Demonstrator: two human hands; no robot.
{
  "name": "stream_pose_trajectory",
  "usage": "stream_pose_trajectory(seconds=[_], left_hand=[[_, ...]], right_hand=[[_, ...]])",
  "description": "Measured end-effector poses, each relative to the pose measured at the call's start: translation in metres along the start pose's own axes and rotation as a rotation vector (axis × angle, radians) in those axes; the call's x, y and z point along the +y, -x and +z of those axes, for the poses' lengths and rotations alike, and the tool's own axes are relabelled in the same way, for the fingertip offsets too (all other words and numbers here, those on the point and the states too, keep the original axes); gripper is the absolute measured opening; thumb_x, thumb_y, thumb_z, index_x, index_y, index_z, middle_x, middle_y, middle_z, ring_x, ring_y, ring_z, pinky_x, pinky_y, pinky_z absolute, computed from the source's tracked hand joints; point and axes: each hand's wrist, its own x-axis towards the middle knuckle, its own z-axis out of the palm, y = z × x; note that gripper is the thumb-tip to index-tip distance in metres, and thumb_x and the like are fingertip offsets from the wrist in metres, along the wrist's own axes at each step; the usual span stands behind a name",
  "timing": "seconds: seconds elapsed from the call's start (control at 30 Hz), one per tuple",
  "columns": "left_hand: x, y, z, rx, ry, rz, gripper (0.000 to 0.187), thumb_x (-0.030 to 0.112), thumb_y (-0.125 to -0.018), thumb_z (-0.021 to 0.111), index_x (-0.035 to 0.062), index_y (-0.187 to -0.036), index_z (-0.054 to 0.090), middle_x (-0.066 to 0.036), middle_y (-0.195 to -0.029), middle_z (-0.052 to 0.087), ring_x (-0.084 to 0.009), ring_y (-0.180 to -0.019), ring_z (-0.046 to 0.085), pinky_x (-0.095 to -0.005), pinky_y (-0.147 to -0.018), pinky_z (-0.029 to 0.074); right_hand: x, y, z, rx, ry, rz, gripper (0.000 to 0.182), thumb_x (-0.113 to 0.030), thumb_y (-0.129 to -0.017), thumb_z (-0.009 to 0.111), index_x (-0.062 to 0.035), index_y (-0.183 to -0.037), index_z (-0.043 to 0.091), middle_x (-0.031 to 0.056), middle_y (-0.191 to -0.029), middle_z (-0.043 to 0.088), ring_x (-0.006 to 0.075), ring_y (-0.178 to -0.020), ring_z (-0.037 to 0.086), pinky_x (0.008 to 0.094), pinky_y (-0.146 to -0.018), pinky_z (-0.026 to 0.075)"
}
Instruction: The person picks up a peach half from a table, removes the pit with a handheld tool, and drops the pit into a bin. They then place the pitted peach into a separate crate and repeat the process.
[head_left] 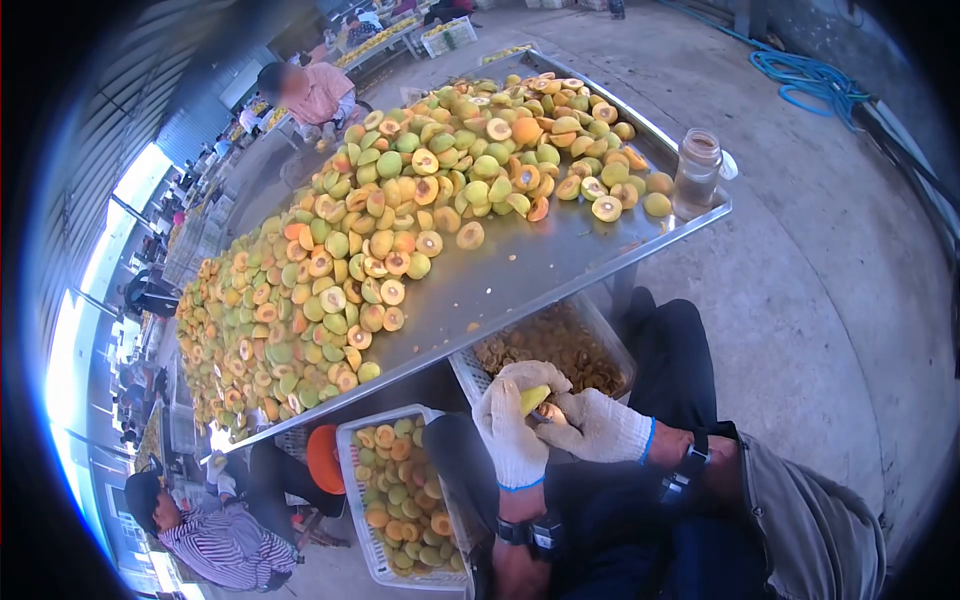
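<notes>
Both my hands wear white knitted gloves and meet above my lap. My left hand [512, 425] is closed around a yellow-green apricot [534, 399]. Pressed up against it, my right hand [603, 425] is closed at the fruit's lower edge. A small dark and pinkish bit shows between the hands; I cannot make out whether it is a tool or part of the fruit. Just beyond them is a white crate [468, 375] with brown pits [550, 345]. A metal table [480, 270] in front carries a big heap of halved apricots [400, 190].
A clear jar [697, 172] stands at the table's right corner. Left of my legs sits a white crate [352, 470] of apricot halves, near an orange-red seat [325, 458]. Co-workers [225, 540] [310, 95] sit around the table. A blue hose [805, 80] lies coiled on the floor.
</notes>
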Motion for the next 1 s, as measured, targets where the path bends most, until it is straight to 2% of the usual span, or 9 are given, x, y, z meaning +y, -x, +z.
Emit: stream_pose_trajectory(seconds=[0.07, 0.13, 0.23, 0.43, 0.53, 0.63, 0.83, 0.9, 1.0], left_hand=[[0.003, -0.002, 0.000, 0.028, -0.063, -0.060, 0.046, 0.035, -0.106, 0.052, -0.0035, -0.087, 0.068, -0.017, -0.088, 0.070, -0.0239, -0.081, 0.067, -0.0355, -0.075, 0.053], [-0.005, -0.008, -0.014, -0.162, -0.039, -0.062, 0.045, 0.033, -0.106, 0.052, -0.0040, -0.086, 0.067, -0.017, -0.087, 0.070, -0.0242, -0.077, 0.067, -0.0358, -0.072, 0.053], [-0.013, -0.003, -0.012, -0.118, 0.144, -0.033, 0.042, 0.031, -0.106, 0.054, -0.0035, -0.086, 0.067, -0.015, -0.084, 0.069, -0.0228, -0.072, 0.065, -0.0349, -0.067, 0.052], [-0.015, 0.003, 0.011, 0.208, 0.051, -0.196, 0.043, 0.030, -0.109, 0.052, -0.0025, -0.085, 0.064, -0.014, -0.079, 0.068, -0.0200, -0.068, 0.063, -0.0322, -0.063, 0.050], [-0.012, -0.001, -0.003, -0.028, -0.184, -0.160, 0.046, 0.032, -0.110, 0.051, -0.0036, -0.084, 0.065, -0.012, -0.079, 0.068, -0.0189, -0.067, 0.063, -0.0316, -0.063, 0.050], [-0.006, -0.003, 0.005, 0.038, -0.142, -0.290, 0.047, 0.031, -0.110, 0.051, -0.0039, -0.085, 0.069, -0.012, -0.079, 0.070, -0.0180, -0.070, 0.064, -0.0317, -0.066, 0.051], [-0.035, -0.003, -0.027, -0.253, 0.102, -0.146, 0.049, 0.035, -0.109, 0.051, -0.0052, -0.091, 0.072, -0.015, -0.089, 0.072, -0.0184, -0.079, 0.068, -0.0336, -0.074, 0.055], [-0.030, -0.002, -0.021, -0.216, 0.033, -0.106, 0.050, 0.037, -0.109, 0.051, -0.0056, -0.093, 0.072, -0.016, -0.092, 0.073, -0.0188, -0.081, 0.069, -0.0335, -0.075, 0.055], [-0.032, 0.003, -0.012, -0.149, -0.027, -0.061, 0.055, 0.044, -0.108, 0.050, -0.0056, -0.100, 0.072, -0.016, -0.097, 0.074, -0.0194, -0.080, 0.070, -0.0327, -0.074, 0.056]], right_hand=[[0.003, 0.002, 0.003, 0.016, -0.131, -0.039, 0.034, -0.034, -0.105, 0.058, -0.0034, -0.108, 0.073, 0.0158, -0.085, 0.074, 0.0289, -0.081, 0.073, 0.0403, -0.075, 0.055], [0.006, 0.005, 0.009, 0.025, -0.260, -0.082, 0.034, -0.034, -0.105, 0.057, -0.0035, -0.107, 0.074, 0.0167, -0.084, 0.073, 0.0302, -0.080, 0.073, 0.0409, -0.074, 0.055], [0.005, 0.008, 0.011, 0.064, -0.279, -0.081, 0.034, -0.032, -0.106, 0.056, -0.0020, -0.105, 0.073, 0.0187, -0.082, 0.073, 0.0323, -0.076, 0.073, 0.0422, -0.072, 0.055], [0.006, 0.007, 0.003, 0.022, -0.077, 0.118, 0.041, -0.039, -0.103, 0.058, -0.0002, -0.104, 0.071, 0.0240, -0.077, 0.069, 0.0397, -0.073, 0.071, 0.0465, -0.069, 0.054], [0.010, 0.008, 0.001, 0.007, -0.038, 0.147, 0.043, -0.042, -0.102, 0.058, -0.0010, -0.104, 0.072, 0.0260, -0.077, 0.068, 0.0427, -0.074, 0.070, 0.0481, -0.069, 0.053], [0.017, 0.006, 0.002, 0.024, 0.051, 0.106, 0.043, -0.041, -0.102, 0.059, -0.0010, -0.104, 0.072, 0.0255, -0.077, 0.069, 0.0409, -0.072, 0.071, 0.0477, -0.068, 0.053], [0.030, 0.010, 0.007, -0.049, -0.170, 0.133, 0.047, -0.046, -0.103, 0.057, -0.0018, -0.104, 0.074, 0.0123, -0.071, 0.069, 0.0223, -0.060, 0.068, 0.0374, -0.057, 0.052], [0.019, 0.012, 0.003, -0.168, -0.462, 0.273, 0.048, -0.049, -0.105, 0.054, -0.0047, -0.097, 0.071, 0.0010, -0.065, 0.059, 0.0117, -0.052, 0.058, 0.0278, -0.048, 0.046], [0.020, 0.014, 0.003, -0.234, -0.725, 0.284, 0.046, -0.050, -0.106, 0.051, -0.0101, -0.088, 0.063, -0.0047, -0.063, 0.049, 0.0066, -0.048, 0.048, 0.0231, -0.042, 0.040]])
